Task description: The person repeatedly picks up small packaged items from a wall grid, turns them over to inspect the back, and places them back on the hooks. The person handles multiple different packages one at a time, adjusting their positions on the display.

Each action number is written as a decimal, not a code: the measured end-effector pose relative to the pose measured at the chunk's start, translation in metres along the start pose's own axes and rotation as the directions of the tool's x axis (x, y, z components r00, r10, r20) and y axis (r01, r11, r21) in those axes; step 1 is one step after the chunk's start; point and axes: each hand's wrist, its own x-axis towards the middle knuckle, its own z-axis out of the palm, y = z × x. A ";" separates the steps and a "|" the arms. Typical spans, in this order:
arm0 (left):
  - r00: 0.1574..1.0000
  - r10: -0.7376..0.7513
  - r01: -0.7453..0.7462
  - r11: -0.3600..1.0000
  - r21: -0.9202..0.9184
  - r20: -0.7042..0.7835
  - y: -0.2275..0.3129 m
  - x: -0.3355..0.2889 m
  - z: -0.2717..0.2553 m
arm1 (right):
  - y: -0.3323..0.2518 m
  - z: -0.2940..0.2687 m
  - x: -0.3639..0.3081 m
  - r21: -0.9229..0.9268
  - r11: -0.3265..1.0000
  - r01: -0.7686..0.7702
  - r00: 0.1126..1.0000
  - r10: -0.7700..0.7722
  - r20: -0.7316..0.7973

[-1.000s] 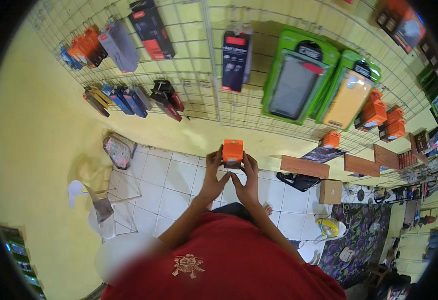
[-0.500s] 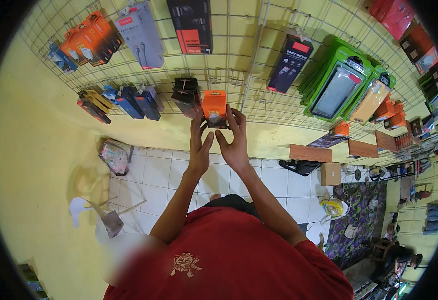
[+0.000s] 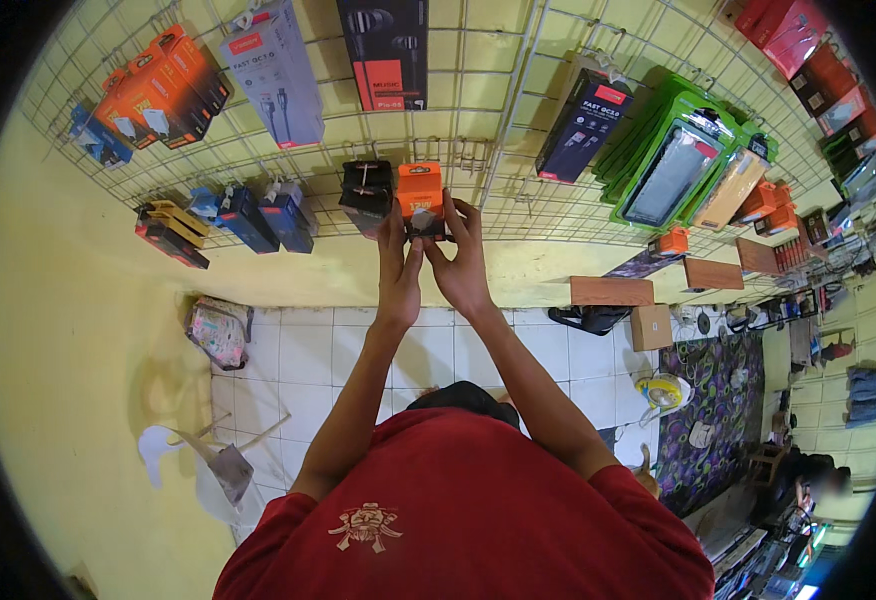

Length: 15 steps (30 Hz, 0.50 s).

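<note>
Head view: a wire grid [image 3: 514, 100] spans the upper wall. Left hand [image 3: 398, 288] and right hand [image 3: 468, 275] share a two-sided grasp, thumbs at the lower edge. A dark box [image 3: 364, 190] hangs just left of the orange-and-black box [image 3: 420, 186], which sits between the hands before the grid; contact with its neighbour cannot be confirmed. Apply even side pressure; do not crush the carton walls. Keep fingers clear of the hang tab [image 3: 419, 169].
</note>
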 end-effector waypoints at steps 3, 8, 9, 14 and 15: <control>1.000 -0.025 0.025 0.999 0.031 0.001 -0.008 0.010 0.005 | 0.010 0.005 0.007 0.090 0.992 -0.086 0.996 0.086 0.003; 0.995 -0.090 0.093 0.990 0.102 -0.031 -0.034 0.026 0.018 | 0.031 0.016 0.018 0.012 1.000 -0.018 0.997 0.019 -0.077; 0.993 -0.105 0.110 0.988 0.105 -0.046 -0.038 0.027 0.019 | 0.035 0.017 0.018 -0.066 0.998 0.022 0.995 -0.029 -0.098; 0.998 -0.058 0.055 0.971 0.235 0.006 -0.053 0.020 0.017 | 0.027 0.004 0.003 -0.024 0.993 -0.118 0.992 0.117 -0.041; 0.996 -0.082 0.074 0.970 0.233 0.024 -0.050 0.013 0.016 | 0.024 -0.004 -0.008 -0.004 0.985 -0.171 0.984 0.171 -0.043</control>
